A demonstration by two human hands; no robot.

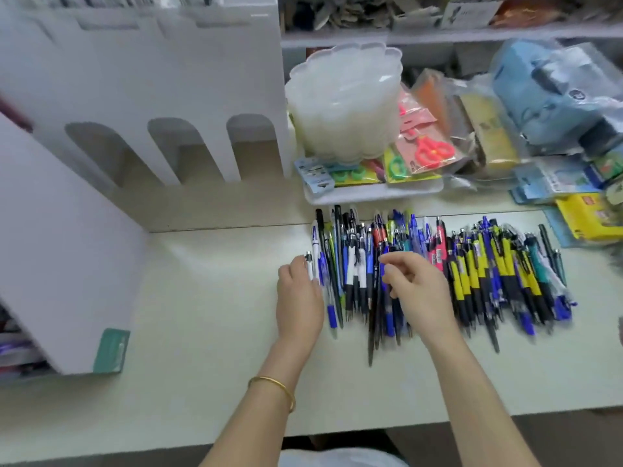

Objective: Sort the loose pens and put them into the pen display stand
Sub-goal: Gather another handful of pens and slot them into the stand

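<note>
Right hand [418, 288] has thumb and forefinger pinched down on a blue pen [382, 269] around the middle of the heap, other fingers loosely curled. Left hand [298, 298] is at the left edge of the heap with its fingers curled against a white pen [309, 267]. Looks like a light hold, but it's blurry, so don't quote me. Everything else is one big pile of pens [488, 274] on the table [219, 298], lying roughly parallel, with the yellow-and-black ones [468, 278] bunched to the right. The white display stand [161, 96] sits back left, well apart from the pile, and its arched slots [254, 143] look bare. So I'd say this is the picking-out stage, nothing stocked yet. Next move probably means lifting those two clear without dragging neighbours, gathering matching ones, then carrying the bunch to a slot.
</note>
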